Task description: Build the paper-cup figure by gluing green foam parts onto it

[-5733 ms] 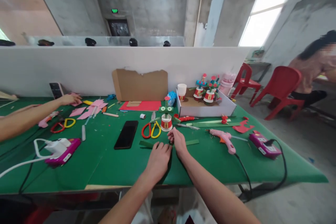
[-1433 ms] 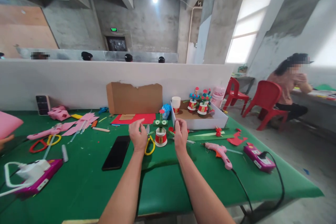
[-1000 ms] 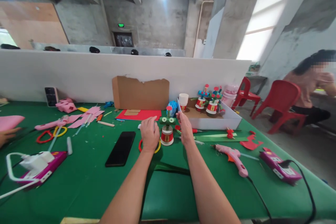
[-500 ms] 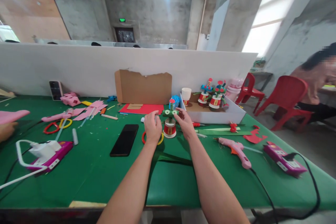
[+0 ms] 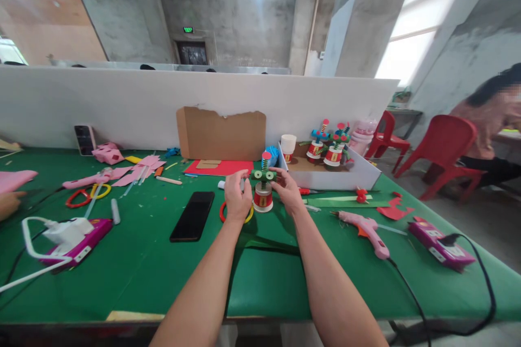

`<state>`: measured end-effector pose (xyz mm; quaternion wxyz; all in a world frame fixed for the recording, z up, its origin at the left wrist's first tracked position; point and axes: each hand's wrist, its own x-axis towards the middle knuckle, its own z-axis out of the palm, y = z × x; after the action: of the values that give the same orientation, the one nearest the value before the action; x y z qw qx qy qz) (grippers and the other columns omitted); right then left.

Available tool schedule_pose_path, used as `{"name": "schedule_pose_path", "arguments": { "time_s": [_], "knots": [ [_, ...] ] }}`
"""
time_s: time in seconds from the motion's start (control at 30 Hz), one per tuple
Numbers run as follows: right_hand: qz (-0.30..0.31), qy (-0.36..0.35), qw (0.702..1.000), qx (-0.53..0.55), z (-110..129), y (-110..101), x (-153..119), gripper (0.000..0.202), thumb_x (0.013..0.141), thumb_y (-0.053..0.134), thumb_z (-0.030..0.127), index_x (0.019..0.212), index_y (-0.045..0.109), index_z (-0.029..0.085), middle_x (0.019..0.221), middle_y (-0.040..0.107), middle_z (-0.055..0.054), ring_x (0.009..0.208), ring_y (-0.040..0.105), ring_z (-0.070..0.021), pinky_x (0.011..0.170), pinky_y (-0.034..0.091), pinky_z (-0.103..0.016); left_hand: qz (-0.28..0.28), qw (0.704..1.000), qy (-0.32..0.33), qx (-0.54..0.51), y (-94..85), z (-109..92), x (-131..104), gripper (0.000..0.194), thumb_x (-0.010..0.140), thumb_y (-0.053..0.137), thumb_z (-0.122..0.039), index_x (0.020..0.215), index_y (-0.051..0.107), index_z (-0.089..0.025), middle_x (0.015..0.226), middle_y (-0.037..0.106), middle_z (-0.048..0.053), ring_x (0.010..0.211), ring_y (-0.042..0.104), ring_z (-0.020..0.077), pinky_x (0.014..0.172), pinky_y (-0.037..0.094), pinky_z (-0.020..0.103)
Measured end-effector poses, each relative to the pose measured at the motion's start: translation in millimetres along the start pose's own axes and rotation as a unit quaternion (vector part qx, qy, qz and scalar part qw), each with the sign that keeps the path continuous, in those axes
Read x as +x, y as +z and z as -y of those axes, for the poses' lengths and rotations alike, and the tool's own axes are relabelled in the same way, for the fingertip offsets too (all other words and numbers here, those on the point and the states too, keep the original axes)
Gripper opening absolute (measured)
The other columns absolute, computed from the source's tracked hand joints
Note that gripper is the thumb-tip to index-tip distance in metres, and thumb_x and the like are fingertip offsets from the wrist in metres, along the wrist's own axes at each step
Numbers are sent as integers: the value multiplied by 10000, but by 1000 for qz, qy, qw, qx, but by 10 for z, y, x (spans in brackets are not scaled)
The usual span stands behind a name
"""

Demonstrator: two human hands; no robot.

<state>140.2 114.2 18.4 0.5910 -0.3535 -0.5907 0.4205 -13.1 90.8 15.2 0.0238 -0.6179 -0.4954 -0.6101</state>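
Note:
A small paper-cup figure (image 5: pixel 263 198) stands upright on the green table between my hands. It has a red and white cup body, a green roll on top with two white round eyes, and a striped piece with a red disc above. My left hand (image 5: pixel 238 195) is closed at the figure's left side, its fingers curled and their tips partly hidden. From the right, my right hand (image 5: pixel 287 191) pinches at the side of the green roll. Scissors (image 5: pixel 249 215) with red and yellow handles lie partly under my left hand. Left of them lies a black phone (image 5: pixel 192 216).
A white box (image 5: pixel 337 179) with similar figures (image 5: pixel 334 154) stands behind on the right. A pink glue gun (image 5: pixel 366 230) and purple power strip (image 5: pixel 442 246) lie at right, another power strip (image 5: pixel 87 244) at left. Someone's hand (image 5: pixel 10 204) shows at the left edge.
My hands and the figure stay nearly in place, with only slight finger movement. The other person's hand and pink piece at the left edge have shifted slightly left.

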Motion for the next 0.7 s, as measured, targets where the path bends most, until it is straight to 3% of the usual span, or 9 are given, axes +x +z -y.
{"name": "schedule_pose_path", "arguments": {
  "time_s": [0.2,0.43,0.57,0.7],
  "knots": [
    [9,7,1000,4,27,19,-13,440,646,554,181,1066,664,252,1045,701,-18,1007,609,-210,900,475,-357,-5,1000,28,-1,-15,-23,-5,164,849,476,-201,924,621,-188,893,673,68,878,580,219,821,456,343],
    [-26,59,998,0,27,-17,-1,537,572,461,187,1045,705,253,1092,692,-9,1066,564,-251,906,446,-382,-11,997,68,27,8,19,-8,140,845,496,-190,862,635,-185,844,686,69,839,575,227,789,456,349],
    [-27,47,998,24,55,1,1,433,658,469,270,1012,717,241,1068,697,-13,1060,568,-242,915,434,-369,-6,996,74,41,11,21,-11,138,827,502,-170,844,637,-189,830,687,69,828,573,233,776,458,352],
    [-82,28,996,2,110,51,-23,343,773,534,445,959,725,229,1019,699,-30,997,578,-228,863,443,-340,-9,996,75,44,7,12,-13,143,824,499,-163,833,639,-191,815,685,68,816,574,235,763,459,354]
  ]
}}
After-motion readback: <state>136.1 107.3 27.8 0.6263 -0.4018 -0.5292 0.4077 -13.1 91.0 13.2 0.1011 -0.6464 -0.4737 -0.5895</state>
